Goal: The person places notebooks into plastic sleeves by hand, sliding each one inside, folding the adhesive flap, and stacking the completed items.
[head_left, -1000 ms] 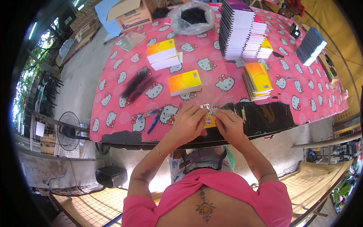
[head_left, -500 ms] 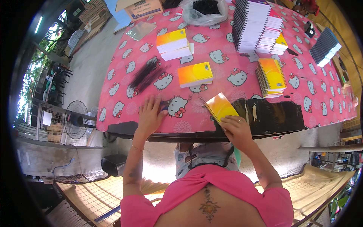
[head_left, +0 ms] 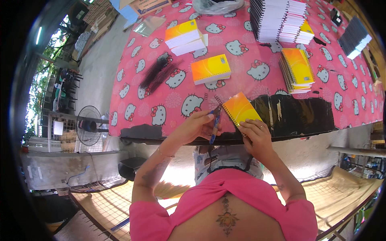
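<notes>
Nearest you, your right hand [head_left: 254, 130] is partly closed over the near, right-hand end of a yellow-orange notebook [head_left: 243, 109], its fingers laid across the cover and its thumb at the near edge; you have hold of it, though how far the thumb reaches beneath is hidden. Your left hand [head_left: 202, 125], just left of the notebook, is curled round a blue-handled tool [head_left: 216, 127], the thumb on a handle and the far fingers partly hidden. The tool's long axis runs nearly straight away from you, handle ends toward your lap, tip toward the notebook's bound side. The notebook lies ahead and to the left of your right hand, its long axis slanting from that hand away to the upper left, with the coil binding along the left long edge. A loose coil end [head_left: 218, 99] sticks out past its far corner, close to the tool's tip. Beyond, on the pink tablecloth [head_left: 173, 100], a short notebook pile [head_left: 212, 69] sits ahead of you, black coils [head_left: 156, 74] to its left and a coil-bound stack [head_left: 296, 71] to its right.
</notes>
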